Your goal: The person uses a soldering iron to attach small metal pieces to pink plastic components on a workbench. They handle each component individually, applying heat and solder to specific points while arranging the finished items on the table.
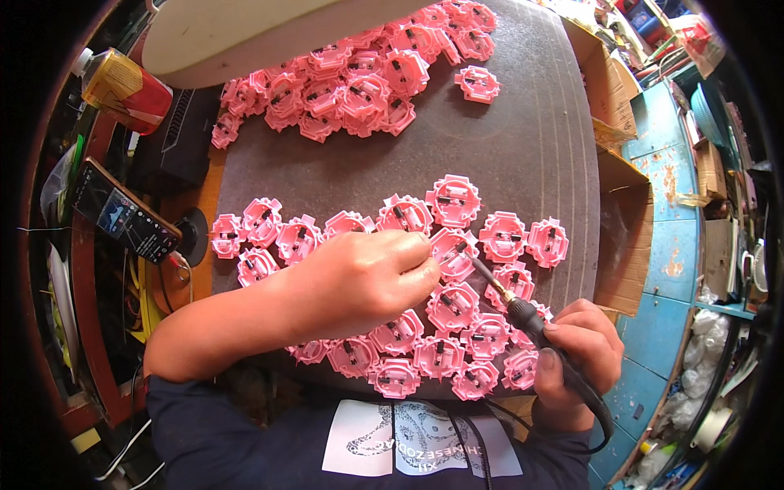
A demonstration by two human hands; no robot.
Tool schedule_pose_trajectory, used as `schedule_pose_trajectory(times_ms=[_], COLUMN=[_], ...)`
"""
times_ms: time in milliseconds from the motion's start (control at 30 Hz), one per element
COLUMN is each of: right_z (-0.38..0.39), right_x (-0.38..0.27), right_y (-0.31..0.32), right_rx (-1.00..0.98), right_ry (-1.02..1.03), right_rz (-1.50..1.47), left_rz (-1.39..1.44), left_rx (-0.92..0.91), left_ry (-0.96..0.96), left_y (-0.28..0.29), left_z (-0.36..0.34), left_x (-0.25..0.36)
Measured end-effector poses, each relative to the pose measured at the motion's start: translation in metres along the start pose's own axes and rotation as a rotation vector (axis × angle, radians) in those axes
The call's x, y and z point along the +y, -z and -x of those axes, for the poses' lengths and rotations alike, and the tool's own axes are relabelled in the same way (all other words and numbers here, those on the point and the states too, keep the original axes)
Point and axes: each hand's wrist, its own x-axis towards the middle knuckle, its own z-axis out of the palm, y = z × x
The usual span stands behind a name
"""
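Observation:
In my right hand (584, 347) is a soldering iron (523, 314) with a black handle and cord, gripped between thumb and fingers. Its metal tip points up and left, at the edge of a round pink plastic part (453, 251) that carries small black and pale pieces. My left hand (380, 273) reaches across from the left, its fingertips pinched together beside that same part. Whatever lies between those fingers is too small or hidden to make out. Several like pink parts (453, 306) lie around both hands, some partly covered by the left hand and forearm.
A large heap of pink parts (359, 94) covers the far side of the dark tabletop (523, 139), with one single part (478, 84) beside it. A white lamp-like object (245, 41) overhangs the far left. A phone (122, 212) stands at left; cardboard boxes (625, 237) line the right edge.

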Motion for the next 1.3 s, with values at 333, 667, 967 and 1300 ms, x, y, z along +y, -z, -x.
schedule_pose_trajectory(times_ms=[333, 667, 967, 1300], right_z=[0.000, -0.002, -0.002, -0.002], right_x=[0.001, 0.001, 0.003, 0.002], right_y=[0.000, -0.001, -0.001, -0.001], right_rx=[-0.014, -0.018, -0.012, -0.019], right_ry=[-0.009, -0.004, 0.011, 0.009], right_rz=[0.006, -0.021, -0.026, -0.021], left_rz=[-0.016, -0.004, -0.006, -0.028], left_rx=[-0.033, -0.032, -0.044, -0.025], left_ry=[-0.037, -0.031, -0.021, -0.024], left_y=[-0.008, -0.007, -0.007, -0.009], left_z=[-0.011, -0.010, -0.012, -0.016], left_x=[0.000, 0.001, 0.001, -0.001])
